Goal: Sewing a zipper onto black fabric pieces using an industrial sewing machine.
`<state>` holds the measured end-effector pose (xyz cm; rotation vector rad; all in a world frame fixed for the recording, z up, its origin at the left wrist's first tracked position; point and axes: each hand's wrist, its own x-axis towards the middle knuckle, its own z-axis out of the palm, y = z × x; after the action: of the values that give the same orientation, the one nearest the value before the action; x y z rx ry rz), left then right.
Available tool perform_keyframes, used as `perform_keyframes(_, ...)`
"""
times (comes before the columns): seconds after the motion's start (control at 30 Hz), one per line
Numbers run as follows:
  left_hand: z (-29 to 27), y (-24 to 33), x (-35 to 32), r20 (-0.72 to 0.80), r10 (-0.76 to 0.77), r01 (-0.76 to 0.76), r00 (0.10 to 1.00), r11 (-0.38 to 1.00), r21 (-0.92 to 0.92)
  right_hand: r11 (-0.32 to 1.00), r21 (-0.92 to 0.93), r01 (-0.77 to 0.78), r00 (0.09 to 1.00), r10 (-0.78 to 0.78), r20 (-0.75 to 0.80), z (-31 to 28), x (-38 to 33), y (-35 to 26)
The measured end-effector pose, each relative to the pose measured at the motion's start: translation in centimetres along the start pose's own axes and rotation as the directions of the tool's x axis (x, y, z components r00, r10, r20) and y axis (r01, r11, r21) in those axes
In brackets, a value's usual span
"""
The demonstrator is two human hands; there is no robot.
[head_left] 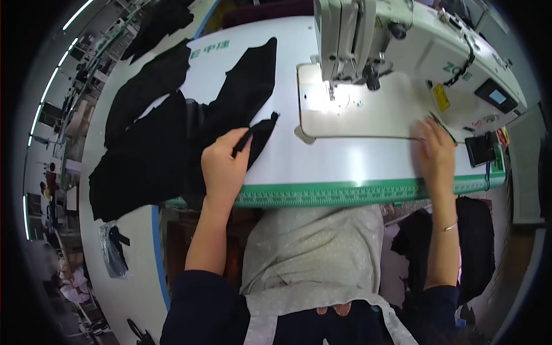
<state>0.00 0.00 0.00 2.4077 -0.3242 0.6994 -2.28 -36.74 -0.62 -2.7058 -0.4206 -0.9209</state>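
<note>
My left hand [224, 164] is closed on the edge of a black fabric piece [261, 138], pinching it between thumb and fingers near the table's front. The rest of the black cloth [149, 155] spreads to the left across the white table. My right hand [436, 152] is over the right front part of the sewing machine's bed, smeared by motion. Beside its fingers lies a thin dark tool [441, 125], perhaps thread snips; whether the fingers touch it I cannot tell. The lit needle area [333, 95] of the sewing machine [437, 52] has no cloth under it.
A green ruler strip [322, 194] runs along the front edge of the white table [282, 167]. At the right end sits a small black box [480, 150]. More black cloth [476, 247] hangs low at the right. A clear plastic bag [112, 253] lies on the left side table.
</note>
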Motion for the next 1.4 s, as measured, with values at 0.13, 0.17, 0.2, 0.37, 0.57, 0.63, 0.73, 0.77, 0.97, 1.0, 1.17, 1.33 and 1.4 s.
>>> perform_keyframes(0.13, -0.3, 3.4, -2.0, 0.031, -0.354, 0.335, 0.935, 0.848, -0.411, 0.773, 0.603, -0.198, 0.949, -0.002, 0.314, 0.3, -1.8, -9.3)
perform_keyframes(0.17, -0.7, 4.1, -2.3, 0.025, -0.364, 0.338, 0.931, 0.834, -0.436, 0.717, 0.668, -0.2, 0.935, -0.065, 0.35, 0.6, -1.5, -11.4)
perform_keyframes(0.2, -1.2, 4.6, -2.4, 0.056, -0.388, 0.366, 0.92, 0.798, -0.479, 0.616, 0.741, -0.269, 0.925, -0.048, 0.376, 1.4, -1.0, -13.6)
perform_keyframes(0.37, -2.4, 6.0, -3.0, -0.016, -0.102, 0.089, 0.995, 0.926, -0.368, 0.457, 0.824, -0.336, 0.934, 0.048, 0.354, 3.4, 1.3, -17.8)
perform_keyframes(0.57, -5.9, 6.4, -2.5, 0.202, -0.301, 0.362, 0.932, 0.747, -0.558, 0.244, 0.782, -0.573, 0.805, -0.01, 0.593, 1.6, 3.3, -16.2)
perform_keyframes(0.63, -7.7, 6.5, -2.2, 0.366, -0.293, 0.468, 0.883, 0.585, -0.662, 0.028, 0.795, -0.606, 0.783, -0.158, 0.602, -0.3, 3.6, -15.1)
perform_keyframes(0.73, -10.9, 6.5, -1.7, 0.608, -0.145, 0.616, 0.781, 0.345, -0.709, -0.109, 0.7, -0.706, 0.68, -0.384, 0.625, -4.4, 4.2, -12.9)
perform_keyframes(0.77, -11.6, 6.3, -1.5, 0.684, -0.072, 0.676, 0.726, 0.261, -0.69, -0.08, 0.717, -0.693, 0.668, -0.444, 0.597, -5.4, 4.6, -12.4)
perform_keyframes(0.97, -7.0, 3.1, 2.5, 0.852, 0.073, 0.653, 0.519, 0.61, -0.45, 0.259, 0.76, -0.595, 0.611, -0.469, 0.638, -5.8, 5.8, -9.0)
perform_keyframes(1.0, -5.6, 2.6, 3.2, 0.855, -0.003, 0.623, 0.519, 0.686, -0.376, 0.326, 0.704, -0.631, 0.576, -0.411, 0.707, -4.8, 5.8, -8.5)
perform_keyframes(1.17, -1.4, 1.8, 4.2, 0.855, -0.048, 0.759, 0.517, 0.488, -0.431, 0.47, 0.645, -0.602, 0.628, -0.219, 0.746, -0.7, 4.6, -6.2)
perform_keyframes(1.33, -0.4, 2.3, 4.2, 0.89, -0.067, 0.851, 0.452, 0.332, -0.407, 0.458, 0.718, -0.525, 0.746, -0.159, 0.646, 0.5, 3.9, -6.3)
perform_keyframes(1.4, -0.1, 2.0, 4.6, 0.906, -0.008, 0.817, 0.424, 0.436, -0.378, 0.444, 0.753, -0.486, 0.769, -0.193, 0.61, 0.5, 4.0, -6.5)
